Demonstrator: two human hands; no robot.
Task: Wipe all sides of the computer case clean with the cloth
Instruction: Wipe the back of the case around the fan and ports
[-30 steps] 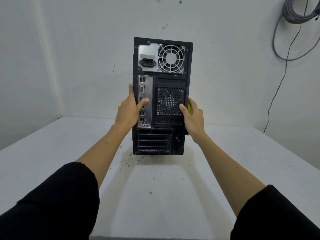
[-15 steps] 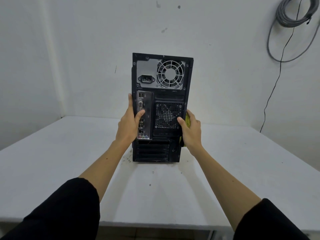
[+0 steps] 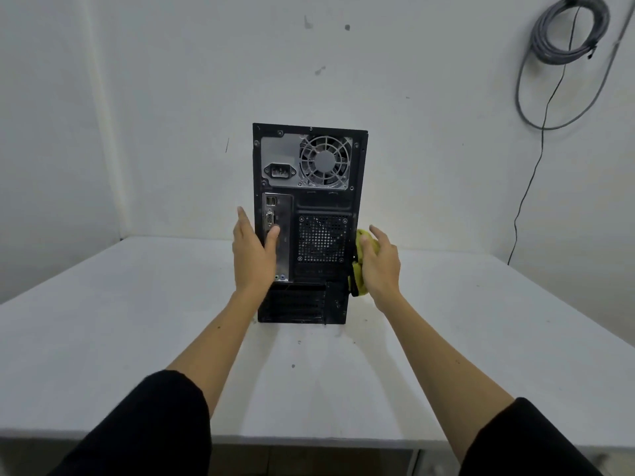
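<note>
Computer case [image 3: 309, 221] stands upright mid-table [image 3: 103, 338], long axis vertical, rear panel facing near, left hand [image 3: 252, 255] flat-fingered bracing its left edge, thumb on the rear panel, right hand [image 3: 379, 266] holding the yellow cloth [image 3: 358, 266] at its right side; wiped sides cannot be told, progress judged partial.

Computer case [image 3: 309, 221] upright on table [image 3: 103, 338]; hands flank it, right [image 3: 379, 266] holding cloth [image 3: 359, 266].
</note>
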